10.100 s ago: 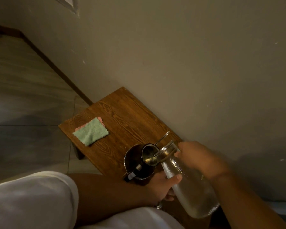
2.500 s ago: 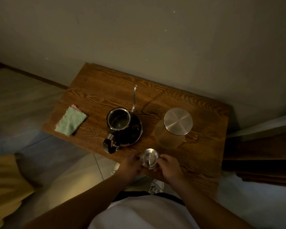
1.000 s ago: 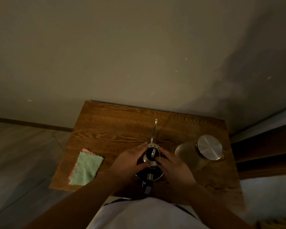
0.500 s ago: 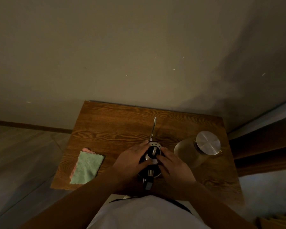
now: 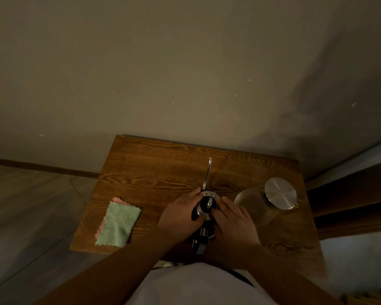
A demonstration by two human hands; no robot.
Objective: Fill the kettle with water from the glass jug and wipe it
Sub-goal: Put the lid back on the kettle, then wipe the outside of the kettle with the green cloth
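Compared with half a second ago, little differs: both hands remain on the kettle (image 5: pixel 205 216) at lower centre of the frame, the lid (image 5: pixel 208 202) is seated on its mouth, and the view has shifted only slightly. Ten seconds ago the glass jug (image 5: pixel 265 200) was tilted over the open kettle; it now stands upright at the right of the wooden table (image 5: pixel 154 168), just beside the right hand and apart from the kettle. The left hand (image 5: pixel 180 219) is curled loosely against the kettle's left side, fingers reaching the lid rim. The right hand (image 5: pixel 233 221) lies on the right side, fingers extended toward the lid knob; in this dim light I cannot tell whether either hand actually grips or merely rests. The kettle's thin spout (image 5: pixel 207 172) points toward the wall (image 5: pixel 185 73) at the top of the frame, and its dark handle (image 5: pixel 200 244) points toward the person at the bottom. Count: one kettle, one lid on it, one jug with one metal cap (image 5: pixel 280 193), one green cloth (image 5: pixel 118 223) with a pink edge lying flat at the table's left, well apart from the kettle, two hands, one table.
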